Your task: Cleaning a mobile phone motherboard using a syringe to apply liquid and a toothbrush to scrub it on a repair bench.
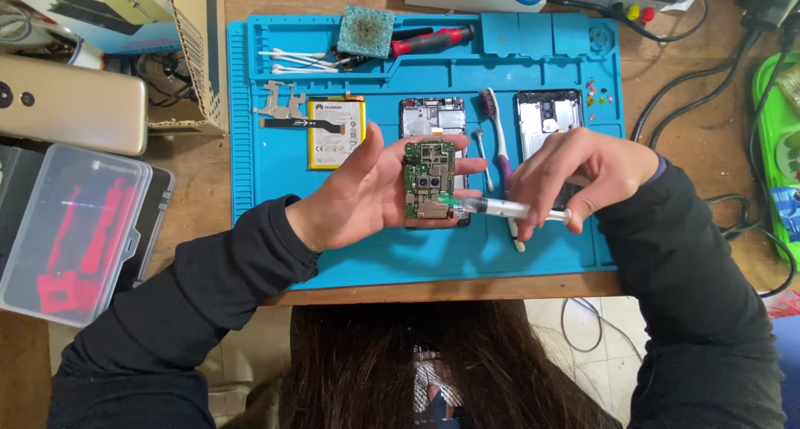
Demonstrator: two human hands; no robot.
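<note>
Above the blue mat [275, 171]: left hand [367, 196] cradling green circuit board [428, 179], right hand [575, 175] pinching syringe [508, 208], tip at board's lower edge. Risk: over-squeeze, flooding chips; loose hold, board dropping onto phone frame [432, 117] beneath.

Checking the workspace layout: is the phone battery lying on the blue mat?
Yes, the battery lies flat on the blue mat.

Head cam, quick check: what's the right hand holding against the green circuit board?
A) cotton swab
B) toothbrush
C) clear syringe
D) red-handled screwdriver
C: the right hand grips a clear syringe with its green tip on the circuit board, which the left hand holds above the blue mat.
</note>
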